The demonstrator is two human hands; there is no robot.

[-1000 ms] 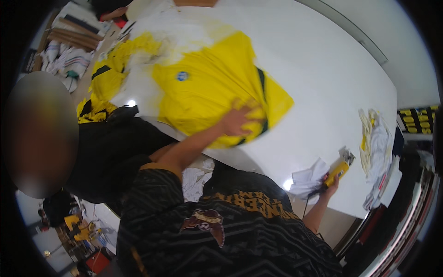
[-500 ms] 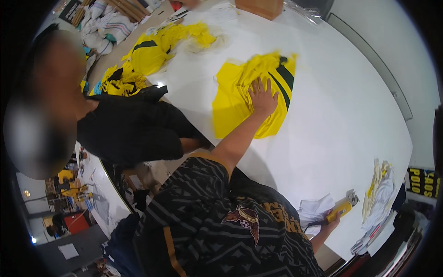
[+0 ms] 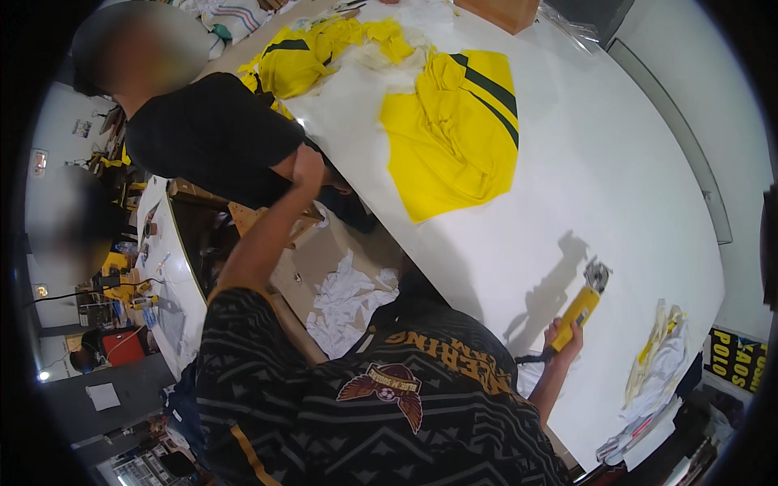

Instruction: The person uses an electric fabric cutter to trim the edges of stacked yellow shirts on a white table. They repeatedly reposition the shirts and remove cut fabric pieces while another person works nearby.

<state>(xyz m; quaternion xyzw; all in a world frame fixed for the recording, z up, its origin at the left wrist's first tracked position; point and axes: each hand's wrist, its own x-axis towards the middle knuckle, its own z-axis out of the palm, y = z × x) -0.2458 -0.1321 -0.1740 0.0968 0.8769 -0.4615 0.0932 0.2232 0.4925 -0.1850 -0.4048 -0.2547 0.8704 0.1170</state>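
My left hand (image 3: 308, 168) is at the upper arm of a co-worker in black (image 3: 211, 134), near the table's left edge, its fingers closed against that arm. My right hand (image 3: 565, 338) grips a yellow power cutting tool (image 3: 580, 316) with a metal head and a dark cord, raised over the white table (image 3: 600, 178), where it casts a shadow. A bunched yellow garment with dark green stripes (image 3: 429, 154) lies on the table beyond both hands.
More yellow cloth (image 3: 296, 69) lies at the back left, near a brown box (image 3: 494, 12). A pile of white and cream fabric (image 3: 652, 368) sits at the right edge. White scraps (image 3: 344, 296) lie below the table's left side. Another worktable (image 3: 174, 292) stands at the left.
My left hand has left the yellow garment and moved left to the co-worker's arm. The garment now lies more bunched. My right hand has lifted the tool away from the white cloth.
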